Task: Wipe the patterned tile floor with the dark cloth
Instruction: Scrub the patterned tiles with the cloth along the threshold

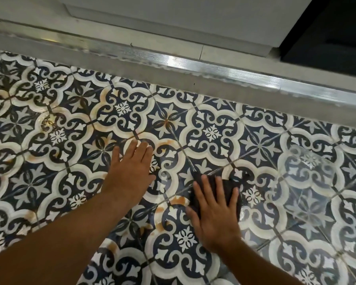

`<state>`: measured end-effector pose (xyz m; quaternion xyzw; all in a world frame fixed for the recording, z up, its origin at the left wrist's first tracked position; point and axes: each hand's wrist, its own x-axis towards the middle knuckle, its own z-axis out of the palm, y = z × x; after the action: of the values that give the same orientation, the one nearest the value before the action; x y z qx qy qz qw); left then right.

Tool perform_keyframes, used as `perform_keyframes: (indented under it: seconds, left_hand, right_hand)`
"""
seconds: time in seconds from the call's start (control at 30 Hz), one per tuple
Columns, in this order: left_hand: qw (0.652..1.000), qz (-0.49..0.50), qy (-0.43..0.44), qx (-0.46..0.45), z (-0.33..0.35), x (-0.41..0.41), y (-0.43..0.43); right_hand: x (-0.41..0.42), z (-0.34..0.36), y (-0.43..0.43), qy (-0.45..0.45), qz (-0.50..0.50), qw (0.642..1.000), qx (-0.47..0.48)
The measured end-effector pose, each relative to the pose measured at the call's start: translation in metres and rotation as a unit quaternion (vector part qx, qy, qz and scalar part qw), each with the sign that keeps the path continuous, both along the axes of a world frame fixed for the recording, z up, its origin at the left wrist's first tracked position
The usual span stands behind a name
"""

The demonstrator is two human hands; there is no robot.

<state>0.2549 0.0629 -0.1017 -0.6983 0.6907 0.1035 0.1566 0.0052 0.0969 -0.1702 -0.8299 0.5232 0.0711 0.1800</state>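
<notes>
The patterned tile floor (214,128) is blue, black and cream, with orange-brown stains across the left and middle. A dark cloth (228,187) lies flat on it just right of centre. My right hand (214,214) presses down on the cloth with fingers spread, covering its near half. My left hand (130,169) rests flat on the bare tiles to the left of the cloth, fingers together, holding nothing. The tiles to the right of the cloth look wet and shiny.
A grey step with a ribbed metal edge strip (193,64) runs across the top of the floor. Behind it stands a pale panel (173,17), with a dark opening (333,38) at the top right. A brown stain (179,200) sits just left of the cloth.
</notes>
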Motion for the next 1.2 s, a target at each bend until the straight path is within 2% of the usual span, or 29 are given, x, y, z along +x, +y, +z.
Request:
perform_keyframes:
  seconds: [0.13,0.23,0.33,0.47,0.57,0.7,0.87,1.0,1.2]
  left_hand:
    - [1.0,0.011,0.005,0.015,-0.002,-0.001,0.014]
    - [0.999,0.022,0.011,0.026,0.0,-0.001,0.018]
    - [0.999,0.027,0.025,0.009,0.004,0.0,0.017]
    - [0.999,0.035,0.039,-0.013,0.01,0.004,0.021]
    - [0.998,0.043,0.043,-0.025,0.011,0.01,0.027]
    - [0.998,0.045,0.028,-0.026,0.012,0.025,0.034]
    - [0.996,0.062,0.037,-0.054,0.014,0.04,0.039]
    - [0.996,0.059,0.04,-0.058,0.014,0.044,0.046]
    - [0.995,0.05,0.038,-0.084,0.013,0.06,0.054]
  right_hand:
    - [-0.007,-0.001,-0.031,0.0,0.056,0.998,-0.023]
    - [-0.034,-0.002,-0.047,0.035,-0.005,0.999,-0.023]
    - [-0.038,-0.001,-0.007,0.022,-0.04,0.999,-0.021]
    - [-0.009,0.001,0.047,-0.013,-0.018,1.0,0.003]
    - [0.014,0.0,0.023,-0.01,0.014,1.0,-0.019]
    - [0.01,0.001,-0.015,0.022,-0.036,0.999,-0.002]
    - [0.019,0.003,0.028,0.018,-0.009,1.0,0.014]
    - [0.063,0.006,0.063,-0.032,0.016,0.999,0.017]
    - [0.112,0.002,0.052,-0.054,0.034,0.998,-0.008]
